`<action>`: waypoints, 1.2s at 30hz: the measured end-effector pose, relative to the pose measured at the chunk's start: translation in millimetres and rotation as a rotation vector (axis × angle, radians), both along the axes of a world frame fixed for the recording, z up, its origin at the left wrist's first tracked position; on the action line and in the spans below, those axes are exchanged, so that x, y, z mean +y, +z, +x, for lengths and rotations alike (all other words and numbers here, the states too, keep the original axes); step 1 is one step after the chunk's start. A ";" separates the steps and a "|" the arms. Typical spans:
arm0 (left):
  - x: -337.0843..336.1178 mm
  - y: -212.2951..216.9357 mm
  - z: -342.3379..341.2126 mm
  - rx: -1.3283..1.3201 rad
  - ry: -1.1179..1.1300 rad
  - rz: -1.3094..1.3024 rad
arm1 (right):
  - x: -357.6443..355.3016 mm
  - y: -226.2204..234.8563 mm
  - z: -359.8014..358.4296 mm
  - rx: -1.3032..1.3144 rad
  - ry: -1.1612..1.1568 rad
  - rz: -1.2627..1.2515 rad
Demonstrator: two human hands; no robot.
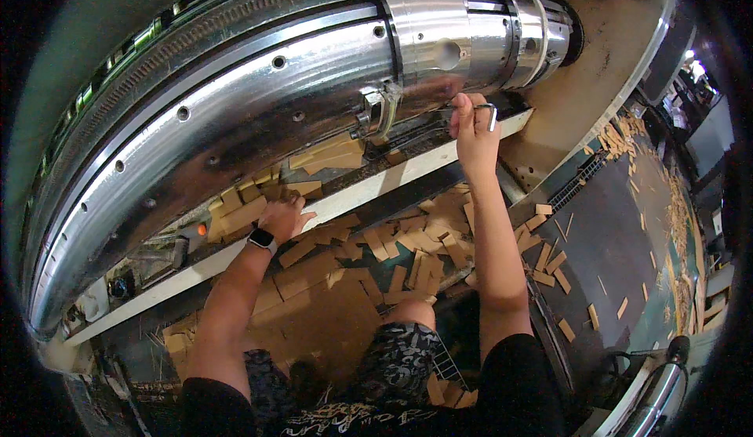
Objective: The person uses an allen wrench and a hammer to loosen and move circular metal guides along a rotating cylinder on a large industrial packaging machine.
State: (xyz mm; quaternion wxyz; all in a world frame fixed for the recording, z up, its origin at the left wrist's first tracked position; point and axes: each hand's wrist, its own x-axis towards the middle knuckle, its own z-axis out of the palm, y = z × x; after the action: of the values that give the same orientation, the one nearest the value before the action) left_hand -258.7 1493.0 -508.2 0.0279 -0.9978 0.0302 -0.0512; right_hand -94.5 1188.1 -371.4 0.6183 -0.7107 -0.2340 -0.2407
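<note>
My right hand [473, 130] is raised beside the right end of a large shiny steel roller [314, 61], closed around an L-shaped hex key [492, 116]. The key's short bent leg sticks out to the right of my fingers. Left of that hand, a metal clamp ring [382, 112] with bolts wraps the roller. My left hand [284, 217] leans on a long pale beam [369, 192] below the roller, thumb spread away from the fingers. Cut cardboard pieces [243, 211] lie right by its fingertips. Part of its fingers is hard to make out.
Many cardboard strips [423, 268] litter the floor under and around my legs. A beige machine side wall [600, 53] bounds the roller on the right. A small orange object [201, 230] sits behind the beam. A metal cylinder [657, 398] stands at the lower right.
</note>
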 end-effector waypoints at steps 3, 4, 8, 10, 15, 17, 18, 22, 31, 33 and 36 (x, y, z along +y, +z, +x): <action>13.7 -16.9 -5.1 -0.029 -0.019 -0.059 | 5.2 0.2 -5.2 0.094 0.099 0.033; 25.7 -28.6 -3.4 -0.070 -0.045 -0.078 | 3.8 -2.1 1.6 0.132 0.145 0.060; 13.3 -21.2 7.2 0.032 -0.072 0.002 | -3.4 4.3 -8.8 0.252 0.240 0.176; 18.5 -22.0 0.0 -0.119 -0.114 -0.034 | 5.1 12.0 -21.0 0.268 0.264 0.208; 8.1 -4.9 -0.6 0.026 -0.044 -0.016 | 8.3 17.4 -37.1 0.371 0.194 0.346; 10.4 -8.9 -0.3 -0.008 -0.066 -0.026 | 8.4 19.9 -40.8 0.365 0.207 0.380; 11.3 -9.9 0.0 -0.026 -0.077 -0.032 | 9.2 21.5 -42.3 0.361 0.213 0.396; 8.7 -5.5 -1.2 0.006 -0.065 -0.065 | 10.3 22.2 -40.0 0.327 0.135 0.406; 19.9 -23.6 3.1 -0.051 -0.111 -0.063 | 5.2 -0.5 -30.4 0.234 0.277 0.634; 15.5 -20.2 3.2 -0.020 -0.101 -0.077 | -3.7 -6.9 -23.3 0.155 0.438 0.661; 15.2 -15.0 -2.7 -0.114 -0.142 -0.093 | 2.1 -8.9 -27.7 0.137 0.604 0.822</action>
State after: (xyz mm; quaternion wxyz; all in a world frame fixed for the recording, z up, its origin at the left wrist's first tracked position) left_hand -261.5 1508.3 -523.2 -0.0204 -0.9889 0.0967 -0.1110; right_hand -122.3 1190.2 -380.3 0.9024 -0.3238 -0.2738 -0.0763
